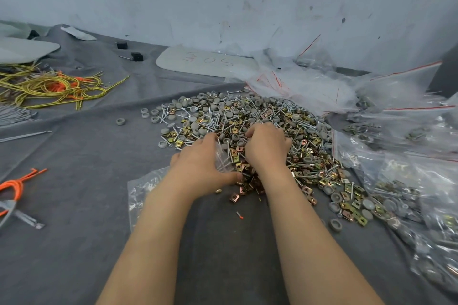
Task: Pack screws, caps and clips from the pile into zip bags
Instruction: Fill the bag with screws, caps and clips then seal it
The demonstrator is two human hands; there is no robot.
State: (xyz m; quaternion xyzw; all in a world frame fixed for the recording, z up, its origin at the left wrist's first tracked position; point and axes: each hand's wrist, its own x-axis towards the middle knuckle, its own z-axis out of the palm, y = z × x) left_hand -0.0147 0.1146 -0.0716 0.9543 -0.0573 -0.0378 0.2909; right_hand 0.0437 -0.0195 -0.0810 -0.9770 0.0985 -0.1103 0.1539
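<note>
A wide pile (260, 119) of silver screws, grey round caps and brass-coloured clips lies on the grey cloth. My left hand (200, 166) grips the mouth of a clear zip bag (224, 158) at the pile's near edge; the rest of the bag lies flat under my forearm. My right hand (266, 145) rests on the pile just right of the bag's mouth, fingers curled down into the parts. What those fingers hold is hidden.
Filled zip bags (406, 181) are heaped along the right side, empty red-striped bags (297, 86) behind the pile. Yellow and orange wires (49, 86) lie at the far left, an orange cord (17, 186) near left. A grey plate (205, 62) rests by the wall.
</note>
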